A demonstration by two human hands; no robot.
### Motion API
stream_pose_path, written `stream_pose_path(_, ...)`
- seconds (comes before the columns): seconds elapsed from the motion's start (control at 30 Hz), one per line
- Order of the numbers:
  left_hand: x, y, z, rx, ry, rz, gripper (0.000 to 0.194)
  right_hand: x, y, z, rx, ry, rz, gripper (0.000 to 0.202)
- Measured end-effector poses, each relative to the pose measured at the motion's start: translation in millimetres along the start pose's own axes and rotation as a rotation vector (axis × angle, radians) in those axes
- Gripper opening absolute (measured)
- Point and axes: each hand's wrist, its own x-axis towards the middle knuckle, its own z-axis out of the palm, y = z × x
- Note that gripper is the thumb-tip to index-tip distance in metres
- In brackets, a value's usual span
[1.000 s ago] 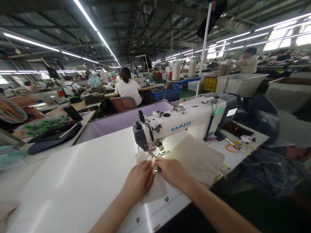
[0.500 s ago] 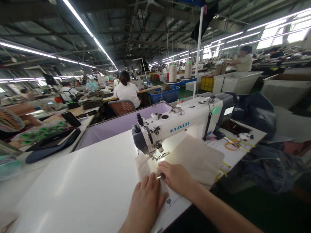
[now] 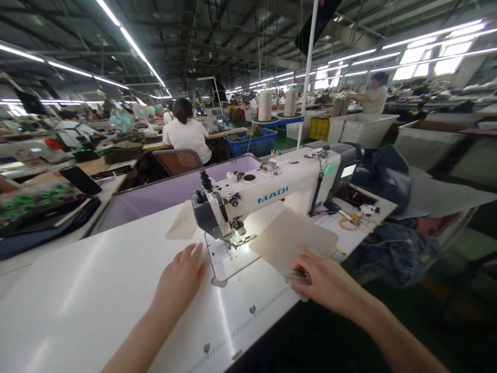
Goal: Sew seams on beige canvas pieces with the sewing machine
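My left hand [image 3: 180,274] is open over the white sewing table [image 3: 104,295], fingers stretched toward the machine head. Just beyond its fingertips lies a small beige fabric piece [image 3: 181,223], partly behind the machine head. My right hand [image 3: 320,280] is closed around a small dark metal tool [image 3: 301,274], blurred but resembling thread snips. It is at the near corner of a larger beige fabric panel [image 3: 291,238]; whether the fingers also pinch the panel I cannot tell. The white sewing machine [image 3: 272,186] stands between, its lit presser foot [image 3: 243,240] with no fabric visible beneath.
Orange-handled scissors [image 3: 349,223] and small tools lie right of the machine. Thread cones [image 3: 265,106] stand behind it. A lilac-lined bin [image 3: 155,204] borders the table's far edge. Denim [image 3: 399,254] hangs at the right. A person in white [image 3: 186,134] sits ahead.
My hands have moved apart from near the presser foot, left hand leftward, right hand rightward. The small beige piece has gone from the needle area to behind and left of the machine head.
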Motion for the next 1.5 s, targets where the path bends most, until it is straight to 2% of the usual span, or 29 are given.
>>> stream_pose_path(0.07,-6.9,22.4,-0.2,-0.148,0.032,0.216,0.031,-4.4,4.3,5.5,0.001,-0.004,-0.013,0.007)
stream_pose_path(0.13,-17.1,51.8,1.1,-0.308,0.071,0.458,0.028,-4.3,8.3,12.9,0.020,0.030,-0.018,0.010)
stream_pose_path(0.2,-25.2,81.0,2.8,-0.412,0.134,0.642,0.026,-0.8,12.3,18.3,0.074,0.065,-0.007,0.013)
stream_pose_path(0.27,-28.3,104.7,3.6,-0.468,0.148,0.768,0.025,4.4,16.4,20.4,0.171,0.082,0.010,0.018)
stream_pose_path(0.33,-26.9,121.0,3.4,-0.476,0.125,0.818,0.028,8.9,20.3,20.2,0.276,0.093,0.019,0.024)
stream_pose_path(0.43,-22.9,133.1,2.9,-0.402,0.104,0.811,0.025,11.2,24.0,19.5,0.355,0.109,0.024,0.025)
stream_pose_path(0.5,-22.4,135.8,4.0,-0.366,0.113,0.799,0.020,9.3,24.2,19.9,0.353,0.122,0.026,0.014)
stream_pose_path(0.57,-23.8,136.8,6.5,-0.375,0.122,0.790,0.020,6.4,23.0,20.7,0.304,0.126,-0.001,0.008)
stream_pose_path(0.7,-27.2,140.6,11.1,-0.371,0.102,0.823,0.022,4.5,19.6,21.3,0.172,0.128,-0.059,0.009)
stream_pose_path(0.87,-28.4,147.8,9.2,-0.327,0.065,0.777,0.018,11.7,16.4,18.6,0.170,0.135,0.022,0.014)
stream_pose_path(0.93,-29.8,147.7,9.5,-0.348,0.097,0.776,0.021,13.8,14.4,17.2,0.174,0.132,0.048,0.013)
stream_pose_path(1.07,-34.0,142.4,14.4,-0.369,0.263,0.827,0.020,14.7,11.0,14.3,0.189,0.123,0.056,0.008)
stream_pose_path(1.13,-35.2,140.1,15.8,-0.380,0.323,0.824,0.022,14.4,10.8,12.5,0.203,0.119,0.062,0.012)
stream_pose_path(1.23,-34.2,140.0,15.2,-0.380,0.327,0.780,0.028,13.0,11.7,11.2,0.226,0.104,0.058,0.012)
stream_pose_path(1.37,-30.5,142.5,14.9,-0.406,0.283,0.746,0.024,11.1,12.4,17.0,0.228,0.120,0.018,0.004)
stream_pose_path(1.5,-27.4,143.4,19.1,-0.437,0.323,0.774,0.024,17.3,19.6,19.5,0.278,0.232,0.083,0.006)
